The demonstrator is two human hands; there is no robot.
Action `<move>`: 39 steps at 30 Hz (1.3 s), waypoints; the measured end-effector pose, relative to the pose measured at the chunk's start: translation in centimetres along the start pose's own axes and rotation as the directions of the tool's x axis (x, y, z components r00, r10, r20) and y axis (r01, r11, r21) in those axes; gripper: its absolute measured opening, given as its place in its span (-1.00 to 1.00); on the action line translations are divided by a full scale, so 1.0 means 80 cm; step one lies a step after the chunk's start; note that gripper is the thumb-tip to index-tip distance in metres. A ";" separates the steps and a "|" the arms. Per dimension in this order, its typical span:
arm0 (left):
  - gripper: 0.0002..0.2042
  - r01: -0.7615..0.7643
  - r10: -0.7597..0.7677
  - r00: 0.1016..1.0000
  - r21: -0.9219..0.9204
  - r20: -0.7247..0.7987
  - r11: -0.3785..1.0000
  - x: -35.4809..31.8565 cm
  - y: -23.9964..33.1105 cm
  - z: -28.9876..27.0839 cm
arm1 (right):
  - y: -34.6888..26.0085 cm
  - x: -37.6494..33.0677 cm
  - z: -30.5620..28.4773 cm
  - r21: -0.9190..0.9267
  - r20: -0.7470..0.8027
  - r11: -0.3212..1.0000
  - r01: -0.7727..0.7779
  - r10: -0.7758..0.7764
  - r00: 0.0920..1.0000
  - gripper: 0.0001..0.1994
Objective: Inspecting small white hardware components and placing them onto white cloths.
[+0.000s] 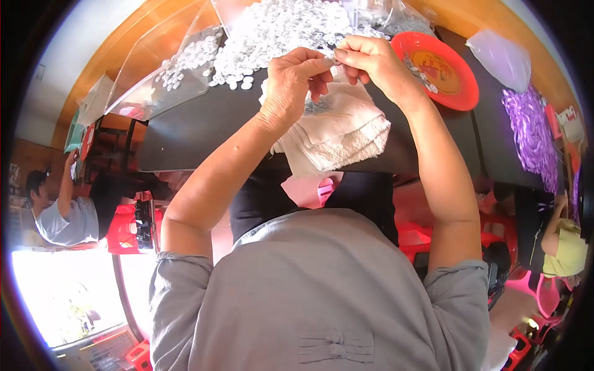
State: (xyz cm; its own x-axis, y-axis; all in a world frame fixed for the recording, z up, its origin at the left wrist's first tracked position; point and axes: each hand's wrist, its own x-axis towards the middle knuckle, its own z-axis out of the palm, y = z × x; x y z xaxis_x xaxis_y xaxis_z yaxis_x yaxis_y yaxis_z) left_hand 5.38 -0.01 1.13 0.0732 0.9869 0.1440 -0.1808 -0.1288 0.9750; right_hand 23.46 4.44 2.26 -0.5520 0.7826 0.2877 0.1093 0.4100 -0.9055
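My left hand (pixel 296 83) and right hand (pixel 370 59) meet above the folded white towel (pixel 337 133), fingertips of both pinched together on 1 small white piece (pixel 332 57) too tiny to make out. Beyond the towel, a heap of white buttons (pixel 278 31) spills across clear plastic bags (pixel 164 68). Right of the towel, a red plate (pixel 455 74) holds a few more pieces. The towel overhangs the near edge of the black table (pixel 198 130).
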 end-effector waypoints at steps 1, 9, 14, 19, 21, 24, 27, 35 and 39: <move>-0.85 -0.005 0.005 1.000 -0.004 -0.006 1.000 0.001 0.000 -0.001 | -0.001 -0.001 0.001 0.003 -0.011 1.000 -0.014 0.014 1.000 -0.78; -0.85 -0.025 0.018 0.998 0.132 0.060 0.991 0.012 0.007 -0.009 | -0.007 0.000 0.009 0.025 -0.120 1.000 -0.018 0.021 0.992 -0.81; -0.85 -0.047 0.038 0.996 0.116 0.077 0.992 0.018 0.006 -0.011 | -0.006 0.000 0.010 0.076 -0.188 0.995 -0.064 0.078 0.979 -0.79; -0.85 0.020 -0.013 0.997 -0.089 0.081 0.996 0.019 -0.001 -0.018 | -0.002 0.001 0.009 0.043 -0.228 0.997 -0.062 0.070 0.971 -0.78; -0.85 0.042 -0.032 0.996 -0.128 0.082 0.991 0.020 -0.002 -0.020 | 0.000 0.003 0.010 0.017 -0.227 0.997 -0.071 0.073 0.971 -0.78; -0.85 0.057 -0.043 0.995 -0.160 0.088 0.986 0.020 -0.003 -0.023 | 0.000 0.004 0.015 -0.033 -0.235 0.996 -0.079 0.069 0.970 -0.79; -0.85 0.044 -0.033 0.996 -0.143 0.082 0.989 0.020 -0.001 -0.025 | -0.004 0.006 0.023 -0.055 -0.256 0.996 -0.067 0.051 0.965 -0.80; -0.85 0.028 -0.019 0.996 -0.105 0.082 0.994 0.015 -0.001 -0.025 | -0.025 0.011 0.029 -0.077 -0.282 0.996 -0.054 0.030 0.959 -0.81; -0.85 0.006 -0.003 0.998 -0.054 0.062 0.999 0.011 0.001 -0.027 | -0.036 0.012 0.033 -0.138 -0.220 0.983 -0.118 0.086 0.972 -0.85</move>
State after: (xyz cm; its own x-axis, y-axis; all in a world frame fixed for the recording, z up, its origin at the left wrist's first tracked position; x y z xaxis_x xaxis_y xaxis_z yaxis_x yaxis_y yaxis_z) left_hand 3.27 1.09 1.00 0.1346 0.9793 0.1512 -0.2328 -0.1171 0.9654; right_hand 20.41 2.79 4.35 -0.3451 0.8987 0.2706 0.2864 0.3753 -0.8815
